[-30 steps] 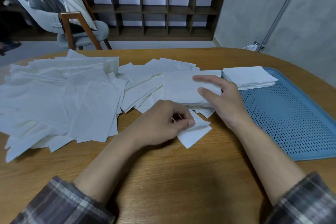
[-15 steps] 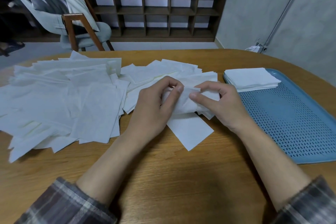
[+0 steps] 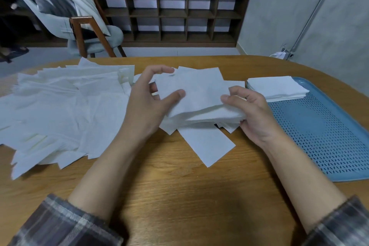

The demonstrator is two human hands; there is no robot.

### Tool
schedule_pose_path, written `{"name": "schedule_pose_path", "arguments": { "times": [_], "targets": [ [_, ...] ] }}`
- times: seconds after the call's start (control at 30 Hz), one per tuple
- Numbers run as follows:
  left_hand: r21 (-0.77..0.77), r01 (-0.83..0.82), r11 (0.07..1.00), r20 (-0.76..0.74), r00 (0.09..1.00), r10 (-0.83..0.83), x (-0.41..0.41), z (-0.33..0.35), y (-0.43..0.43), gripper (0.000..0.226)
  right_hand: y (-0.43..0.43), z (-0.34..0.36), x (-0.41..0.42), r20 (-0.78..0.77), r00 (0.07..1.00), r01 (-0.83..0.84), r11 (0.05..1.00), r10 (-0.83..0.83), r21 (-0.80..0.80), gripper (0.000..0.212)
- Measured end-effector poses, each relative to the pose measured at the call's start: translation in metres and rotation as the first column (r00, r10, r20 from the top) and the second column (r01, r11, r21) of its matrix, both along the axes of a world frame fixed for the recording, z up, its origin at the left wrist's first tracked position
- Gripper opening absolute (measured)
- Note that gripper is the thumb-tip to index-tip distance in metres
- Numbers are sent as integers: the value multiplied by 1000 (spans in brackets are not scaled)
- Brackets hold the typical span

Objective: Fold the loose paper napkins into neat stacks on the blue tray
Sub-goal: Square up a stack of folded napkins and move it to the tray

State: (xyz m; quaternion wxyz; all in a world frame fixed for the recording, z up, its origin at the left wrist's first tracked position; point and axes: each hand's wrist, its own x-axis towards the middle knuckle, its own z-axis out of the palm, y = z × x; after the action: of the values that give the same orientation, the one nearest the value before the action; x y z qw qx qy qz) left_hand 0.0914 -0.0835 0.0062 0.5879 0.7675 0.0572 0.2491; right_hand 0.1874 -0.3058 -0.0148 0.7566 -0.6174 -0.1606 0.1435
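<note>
You're gripping a bundle of folded napkins [image 3: 199,94] with both hands just above the table [image 3: 179,195]: your left hand [image 3: 147,104] is curling round its left side with the thumb pressing on top, and your right hand [image 3: 251,114] is pinching its right edge, thumb over, fingers under. The bundle is lying roughly flat, spanning left to right, layered edge facing you. Right under it a single folded napkin [image 3: 207,144] is lying on the wood, long axis running diagonally toward your near right. The loose pile [image 3: 65,110] is sprawling off to your left, and a finished stack [image 3: 277,88] is sitting in the blue tray's [image 3: 319,136] far left corner.
</note>
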Motion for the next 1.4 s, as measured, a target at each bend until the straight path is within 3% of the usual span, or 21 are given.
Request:
{"name": "schedule_pose_path", "arguments": {
  "times": [0.13, 0.37, 0.5, 0.6, 0.7, 0.83, 0.93, 1.0, 1.03, 1.13, 1.2, 1.33, 1.4],
  "targets": [
    [126, 121, 985, 12, 992, -123, 4, -6, 1, 13, 0, 0, -2, -41, 992, -117, 993, 117, -15, 23],
    [83, 185, 979, -87, 980, -178, 5, -11, -7, 12, 6, 3, -6, -97, 988, -119, 993, 119, 6, 38],
    [83, 199, 977, -115, 975, -189, 5, -13, -9, 12, 7, 1, -8, -64, 994, -92, 995, 89, -47, 36],
    [108, 193, 975, -121, 976, -179, 5, -13, -9, 12, 7, -1, -6, -38, 997, -75, 994, 72, -75, 31],
    [136, 185, 973, -153, 975, -163, 6, -14, -10, 11, 7, 0, -7, 33, 997, -69, 994, 72, -90, 40],
    [167, -15, 986, -104, 994, 33, 7, -17, -12, 6, 7, 4, -7, 58, 995, -84, 996, 82, 31, 63],
    [-89, -5, 996, -167, 986, -10, 6, -12, -16, 27, 1, 7, -8, 9, 991, -132, 981, 132, 144, 74],
    [-363, 99, 926, -197, 964, -180, 6, -10, -21, 34, 1, 5, -7, 21, 992, -127, 987, 125, 102, 77],
    [-406, 133, 904, -190, 956, -225, 7, -11, -22, 35, 3, 3, -6, 76, 992, -102, 994, 100, 25, 77],
    [-153, 170, 973, -162, 967, -195, 5, -17, -23, 47, 5, -2, -4, 237, 969, -24, 982, 69, -186, 71],
    [19, 155, 988, -134, 979, -152, 6, -21, -19, 59, 3, -3, -4, 222, 969, -71, 984, 107, -164, 64],
    [126, 145, 981, -110, 985, -131, 7, -22, -13, 61, 1, -1, -4, 141, 961, -227, 970, 237, -88, 39],
    [117, 168, 979, -80, 984, -159, 8, -22, -11, 63, -1, -2, -2, 157, 960, -209, 968, 230, -138, 34]
  ]
}}
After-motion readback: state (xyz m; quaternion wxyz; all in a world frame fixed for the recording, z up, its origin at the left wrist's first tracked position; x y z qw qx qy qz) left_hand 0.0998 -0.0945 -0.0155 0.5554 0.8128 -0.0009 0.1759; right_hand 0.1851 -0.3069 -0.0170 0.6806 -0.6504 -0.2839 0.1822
